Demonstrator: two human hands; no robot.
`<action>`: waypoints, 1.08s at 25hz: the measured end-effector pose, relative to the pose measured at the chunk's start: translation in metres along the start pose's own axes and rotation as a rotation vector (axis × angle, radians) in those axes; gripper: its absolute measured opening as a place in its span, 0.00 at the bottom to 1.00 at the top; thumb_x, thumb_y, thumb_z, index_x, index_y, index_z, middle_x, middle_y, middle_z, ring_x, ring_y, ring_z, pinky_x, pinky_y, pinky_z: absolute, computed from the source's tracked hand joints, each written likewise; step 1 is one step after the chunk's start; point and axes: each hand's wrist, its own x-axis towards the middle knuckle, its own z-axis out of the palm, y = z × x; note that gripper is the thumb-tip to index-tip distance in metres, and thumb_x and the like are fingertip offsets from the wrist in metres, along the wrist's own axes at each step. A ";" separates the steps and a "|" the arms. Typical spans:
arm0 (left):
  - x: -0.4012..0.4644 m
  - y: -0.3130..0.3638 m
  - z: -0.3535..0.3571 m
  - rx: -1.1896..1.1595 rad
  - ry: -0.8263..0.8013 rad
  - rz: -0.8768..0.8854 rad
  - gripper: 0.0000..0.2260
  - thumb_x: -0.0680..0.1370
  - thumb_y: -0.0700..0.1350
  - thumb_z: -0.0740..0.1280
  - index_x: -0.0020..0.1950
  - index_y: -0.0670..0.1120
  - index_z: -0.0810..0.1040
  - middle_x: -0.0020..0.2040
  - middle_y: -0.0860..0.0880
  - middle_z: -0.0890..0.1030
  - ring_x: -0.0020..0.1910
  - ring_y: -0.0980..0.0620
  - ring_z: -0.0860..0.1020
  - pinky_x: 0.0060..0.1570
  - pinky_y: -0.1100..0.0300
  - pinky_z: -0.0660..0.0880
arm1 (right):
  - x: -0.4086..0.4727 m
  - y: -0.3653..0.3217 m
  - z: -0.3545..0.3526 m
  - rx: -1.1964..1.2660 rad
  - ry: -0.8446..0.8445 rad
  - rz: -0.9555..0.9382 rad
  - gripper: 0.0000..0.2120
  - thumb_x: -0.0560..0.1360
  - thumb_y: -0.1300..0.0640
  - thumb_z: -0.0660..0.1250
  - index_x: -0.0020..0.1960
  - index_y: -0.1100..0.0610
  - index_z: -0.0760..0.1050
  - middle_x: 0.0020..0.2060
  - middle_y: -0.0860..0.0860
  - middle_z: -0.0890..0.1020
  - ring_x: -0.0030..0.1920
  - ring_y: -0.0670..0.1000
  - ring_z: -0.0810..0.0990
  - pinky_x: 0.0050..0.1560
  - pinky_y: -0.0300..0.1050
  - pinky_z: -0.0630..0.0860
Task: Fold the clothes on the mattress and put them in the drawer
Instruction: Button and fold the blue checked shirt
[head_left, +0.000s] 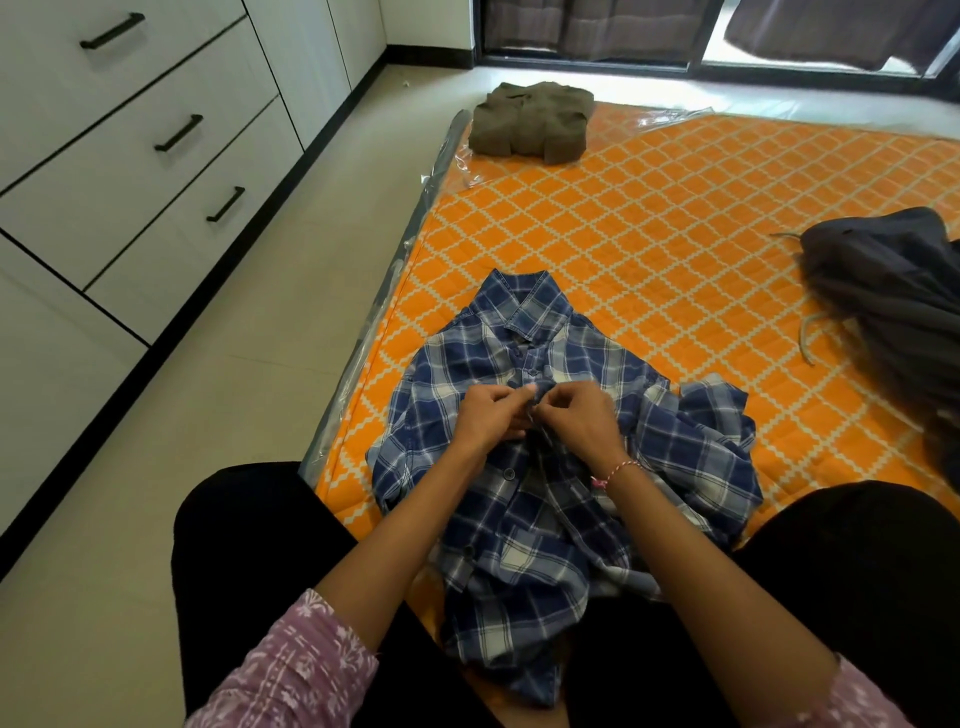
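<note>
**Blue plaid on the mattress, buttons first**

Blue-and-white checked cloth fills the near middle of our view: the plaid shirt lies face up on the orange mattress, collar pointing away from us, its lower hem rumpled between our knees. Our left hand and right hand meet at the shirt's front placket, a little below the collar. Both have their fingers curled in and pinching the cloth there, fingertips nearly touching, and we judge that we are doing up a button; the button itself is hidden under the fingers.

So the step in hand looks like preparation for folding, not the fold itself. Two buttons lower on the placket show undone, so the next move probably calls for shifting both hands down the front, then smoothing the bunched right sleeve and hem flat before folding.

An olive garment sits already folded at the mattress's far left corner. A dark grey garment lies in a heap at the right edge, not yet folded. The white drawers stand closed on our left, across a strip of floor.
</note>
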 end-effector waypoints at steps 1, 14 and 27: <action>0.001 0.001 0.001 0.014 0.016 -0.004 0.09 0.76 0.45 0.69 0.38 0.43 0.78 0.37 0.46 0.82 0.36 0.52 0.82 0.35 0.62 0.78 | 0.000 -0.002 0.001 -0.073 0.033 -0.039 0.08 0.72 0.59 0.68 0.35 0.56 0.79 0.28 0.47 0.77 0.33 0.49 0.77 0.38 0.41 0.71; 0.018 0.007 0.002 -0.014 -0.124 0.071 0.07 0.78 0.36 0.65 0.40 0.43 0.74 0.31 0.50 0.77 0.27 0.60 0.75 0.31 0.68 0.74 | 0.021 -0.002 -0.016 0.803 -0.217 0.543 0.08 0.73 0.61 0.66 0.36 0.57 0.75 0.23 0.46 0.76 0.25 0.43 0.71 0.30 0.36 0.64; -0.015 -0.043 -0.007 0.929 0.051 0.238 0.04 0.76 0.38 0.67 0.49 0.41 0.80 0.44 0.44 0.82 0.45 0.46 0.79 0.43 0.55 0.76 | -0.032 0.029 -0.010 -0.222 -0.043 0.008 0.06 0.74 0.55 0.69 0.45 0.58 0.80 0.39 0.53 0.82 0.39 0.50 0.79 0.39 0.42 0.73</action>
